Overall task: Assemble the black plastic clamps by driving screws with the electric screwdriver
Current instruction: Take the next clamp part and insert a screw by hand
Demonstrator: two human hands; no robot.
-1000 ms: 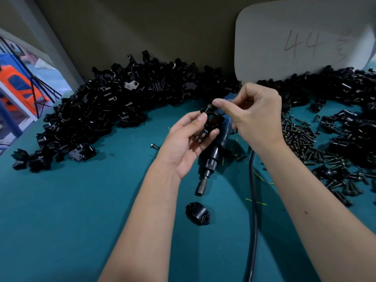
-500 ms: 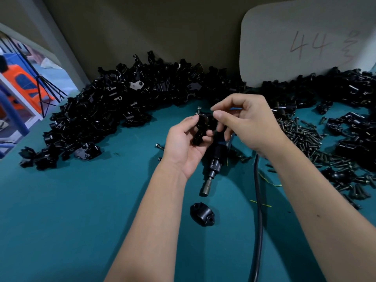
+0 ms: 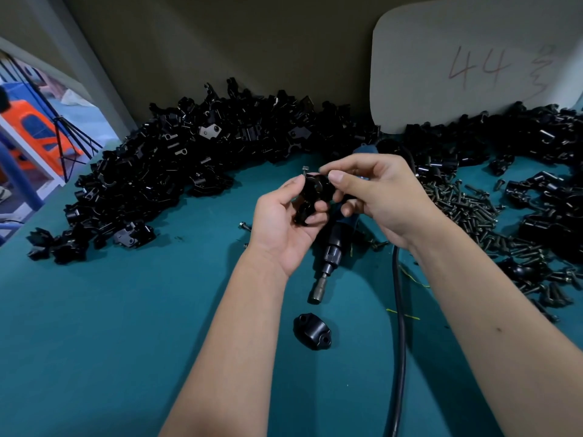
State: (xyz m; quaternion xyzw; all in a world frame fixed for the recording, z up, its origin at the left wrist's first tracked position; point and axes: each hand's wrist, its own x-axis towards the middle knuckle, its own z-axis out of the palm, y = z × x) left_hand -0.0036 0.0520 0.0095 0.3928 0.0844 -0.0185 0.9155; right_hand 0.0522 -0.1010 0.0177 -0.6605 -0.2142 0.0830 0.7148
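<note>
a black clamp (image 3: 310, 197) is gripped in the curled left hand (image 3: 284, 222) above the teal table (image 3: 110, 326), its top pinched by the right hand (image 3: 378, 197); the electric screwdriver (image 3: 331, 250) is laid beneath.

Blue-bodied electric screwdriver (image 3: 331, 247) half hidden under both hands, its black rubber cable (image 3: 398, 342) cut off at bottom edge, pale board (image 3: 473, 58) cropped top and right.

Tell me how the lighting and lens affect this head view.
Head view: dim, even light; the black clamp pile merges into one dark mass with small glints; wide-angle lens bends the wall edge; left hand and right hand slightly soft around the clamp.
</note>
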